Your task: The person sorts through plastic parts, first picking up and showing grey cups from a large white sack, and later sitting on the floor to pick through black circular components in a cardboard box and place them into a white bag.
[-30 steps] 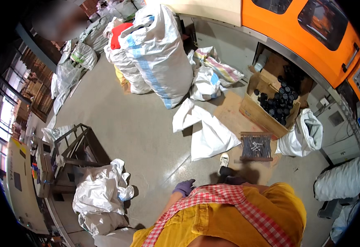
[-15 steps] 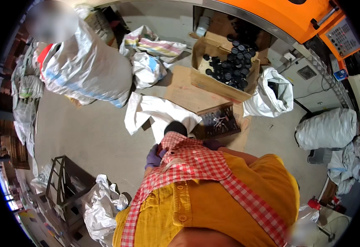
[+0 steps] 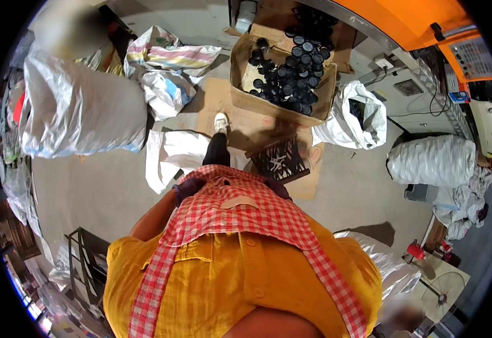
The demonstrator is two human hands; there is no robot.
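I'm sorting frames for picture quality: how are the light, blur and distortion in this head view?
Head view: strong fisheye bending, black corners; light even, soft shadow under the cardboard box of black caps; a smeared patch top left; the person's checked apron fills the lower half and largely hides both gloved hands, left hand.

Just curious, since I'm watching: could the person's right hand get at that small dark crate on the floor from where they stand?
Probably not without bending: the right hand sits tucked at the apron edge, while the dark crate lies lower, on cardboard, with nothing over it.

Apron: red-white check. Shirt: mustard yellow. Left glove: purple. Caps: black, in brown cardboard box. Crate: dark. Sacks: white. Machine: orange.
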